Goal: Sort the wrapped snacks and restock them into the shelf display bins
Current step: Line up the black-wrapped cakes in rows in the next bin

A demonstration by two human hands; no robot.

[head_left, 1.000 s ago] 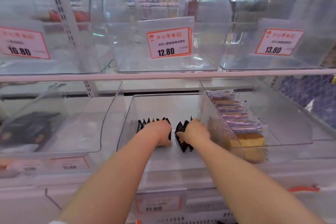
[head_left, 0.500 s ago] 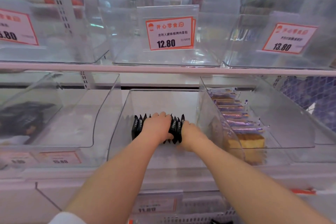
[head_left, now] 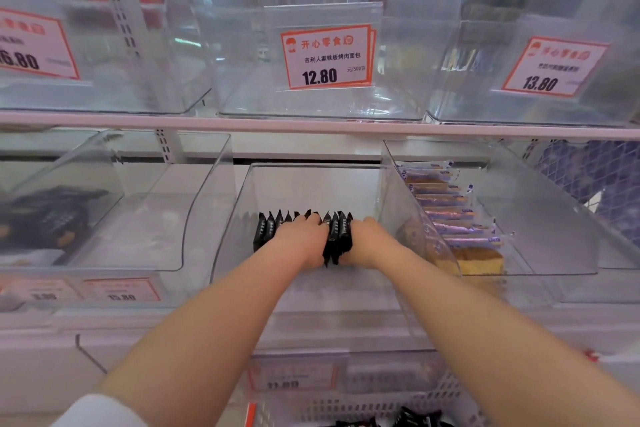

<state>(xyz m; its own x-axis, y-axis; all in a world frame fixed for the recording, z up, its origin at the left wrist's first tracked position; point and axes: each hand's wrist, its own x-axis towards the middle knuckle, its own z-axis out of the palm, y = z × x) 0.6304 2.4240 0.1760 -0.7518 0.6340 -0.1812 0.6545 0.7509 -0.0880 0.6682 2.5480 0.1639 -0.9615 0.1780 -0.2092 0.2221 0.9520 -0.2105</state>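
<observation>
A row of several black wrapped snacks point(head_left: 268, 230) stands on edge inside the clear middle bin point(head_left: 311, 184) of the lower shelf. My left hand point(head_left: 301, 243) lies over the top of the row, fingers curled down onto the packets. My right hand point(head_left: 369, 241) presses against the row's right end, next to the bin's right wall. The packets under both hands are partly hidden.
The right bin point(head_left: 554, 218) holds purple-wrapped cake slices point(head_left: 450, 215). In the left bin point(head_left: 156, 218) lie dark packets point(head_left: 45, 215). Clear bins with price cards 12.80 point(head_left: 325, 57) and 13.80 point(head_left: 550, 68) fill the upper shelf. A white basket point(head_left: 381, 406) with black packets sits below.
The two separate bunches of black packets have been pushed together into one row. My right hand moved left against the row; the view shifted slightly downward.
</observation>
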